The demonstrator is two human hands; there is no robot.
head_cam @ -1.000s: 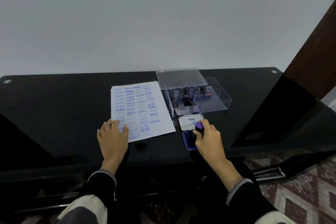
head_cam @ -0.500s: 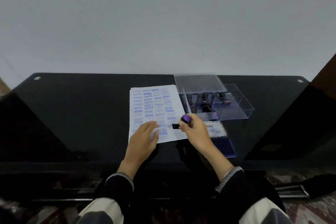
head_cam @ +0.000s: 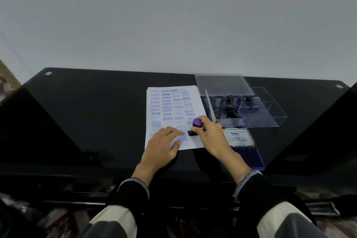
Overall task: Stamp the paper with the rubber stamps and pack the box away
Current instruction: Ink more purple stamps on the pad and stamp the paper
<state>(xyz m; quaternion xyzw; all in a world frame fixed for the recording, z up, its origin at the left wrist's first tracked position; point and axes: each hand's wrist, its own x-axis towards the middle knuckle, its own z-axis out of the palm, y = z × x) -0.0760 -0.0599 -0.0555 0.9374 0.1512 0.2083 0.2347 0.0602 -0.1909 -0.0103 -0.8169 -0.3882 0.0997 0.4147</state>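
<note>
A purple-topped rubber stamp (head_cam: 195, 126) is gripped by the right hand (head_cam: 209, 137), its black base set on the near right part of the paper (head_cam: 170, 114). The sheet is pressed flat by the left hand (head_cam: 161, 146), fingers spread. Just right, an open ink pad (head_cam: 245, 146) is seen on the black surface (head_cam: 96, 112), with the clear box (head_cam: 251, 110) of stamps behind it.

black table (head_cam: 96, 121) | on it: paper (head_cam: 172, 102), clear box (head_cam: 260, 114), ink pad (head_cam: 249, 152)

bare black table (head_cam: 92, 114) left of the paper (head_cam: 154, 102), clear box (head_cam: 257, 114) and ink pad (head_cam: 249, 152) crowding its right
</note>
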